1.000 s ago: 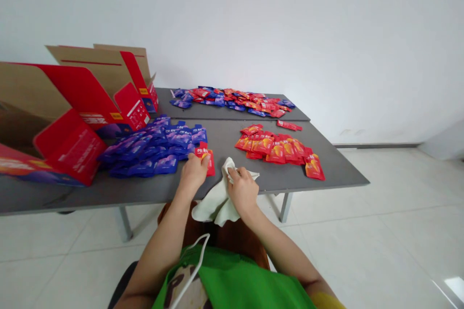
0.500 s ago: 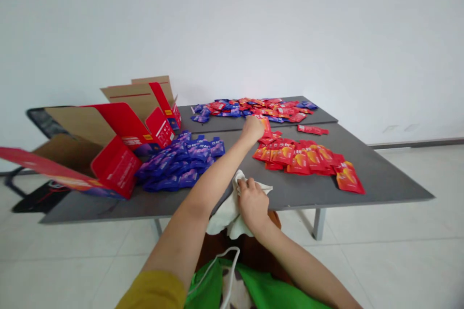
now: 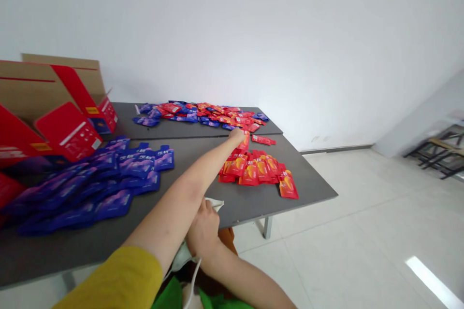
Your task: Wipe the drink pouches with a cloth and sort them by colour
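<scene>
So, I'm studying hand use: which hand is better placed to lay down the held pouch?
Likely the left hand: it holds the red pouch by the red pile, while the right hand grips the cloth.

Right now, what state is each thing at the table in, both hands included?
Left hand: extended, at a red pouch; grip unclear
Right hand: closed on the pale cloth
Cloth: bunched, partly hidden
Red boxes: flaps open
Blue pouches: piled, overlapping
Near red pouches: grouped, overlapping
Far pouches: heaped, colours mixed
Lone red pouch: lying outside both groups
</scene>
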